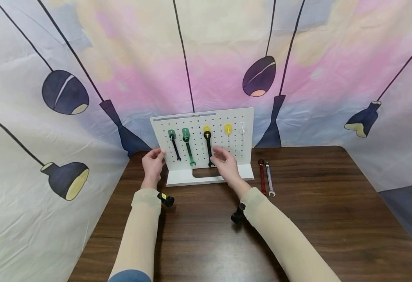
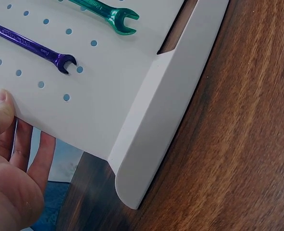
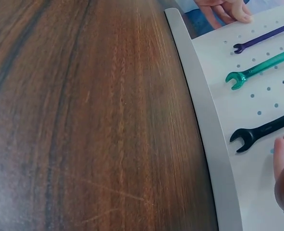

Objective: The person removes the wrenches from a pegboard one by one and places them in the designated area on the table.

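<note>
A white pegboard stand (image 1: 234, 117) stands upright on the table, and my left hand (image 1: 152, 166) pinches its left edge, thumb in front and fingers behind. From a green hook at the left hangs a purple wrench (image 2: 31, 45). Beside it a green wrench (image 1: 189, 150) hangs from another green hook. A black wrench (image 1: 208, 147) hangs from a yellow hook near the middle. Just right of the black wrench's lower part is my right hand (image 1: 228, 168), its fingers loosely bent and nothing seen in its grasp. In the right wrist view its fingertips lie close to the board, partly cut off by the frame.
A yellow hook (image 1: 228, 129) and a clear hook (image 1: 242, 128) are fixed on the board's right side. On the brown wooden table (image 1: 318, 219), right of the stand, lie a red wrench (image 1: 262, 178) and a silver wrench (image 1: 270, 180). A patterned cloth (image 1: 213, 70) hangs behind.
</note>
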A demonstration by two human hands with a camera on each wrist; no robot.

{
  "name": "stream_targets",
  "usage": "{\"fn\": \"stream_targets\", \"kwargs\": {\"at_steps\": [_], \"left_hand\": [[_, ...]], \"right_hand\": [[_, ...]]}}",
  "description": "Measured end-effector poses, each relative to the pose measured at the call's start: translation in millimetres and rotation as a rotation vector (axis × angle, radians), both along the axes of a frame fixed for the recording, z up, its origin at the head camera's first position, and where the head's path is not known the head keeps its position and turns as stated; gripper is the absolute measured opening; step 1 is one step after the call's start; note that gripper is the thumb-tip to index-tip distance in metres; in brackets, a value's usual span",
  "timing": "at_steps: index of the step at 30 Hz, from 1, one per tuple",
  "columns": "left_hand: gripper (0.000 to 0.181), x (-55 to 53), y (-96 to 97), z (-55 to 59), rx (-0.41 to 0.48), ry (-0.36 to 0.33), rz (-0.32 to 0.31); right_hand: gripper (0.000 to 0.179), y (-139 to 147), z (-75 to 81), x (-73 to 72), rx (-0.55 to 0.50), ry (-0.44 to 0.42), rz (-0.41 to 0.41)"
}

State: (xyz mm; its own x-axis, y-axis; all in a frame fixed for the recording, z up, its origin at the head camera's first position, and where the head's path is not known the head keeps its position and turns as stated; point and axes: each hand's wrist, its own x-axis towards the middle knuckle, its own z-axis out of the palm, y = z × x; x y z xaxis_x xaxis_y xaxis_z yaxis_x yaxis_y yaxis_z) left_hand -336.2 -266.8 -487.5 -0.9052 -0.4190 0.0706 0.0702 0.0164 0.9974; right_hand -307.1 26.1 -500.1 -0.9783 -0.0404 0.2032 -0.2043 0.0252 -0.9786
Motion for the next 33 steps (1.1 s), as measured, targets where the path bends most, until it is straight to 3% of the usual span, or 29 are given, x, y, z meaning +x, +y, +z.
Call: {"fn": "stream_targets", "kwargs": {"at_steps": [23, 33], "left_hand": [[0.02, -0.2, 1.3, -1.0, -0.023, 0.0, 0.018], [0.022, -0.2, 1.7, 0.1, -0.01, -0.003, 0.015]], "right_hand": [[0.045, -6.7, 6.5, -2.7, -0.003, 0.003, 0.001], [0.046, -5.0, 7.3, -2.6, -0.006, -0.033, 0.012]]}}
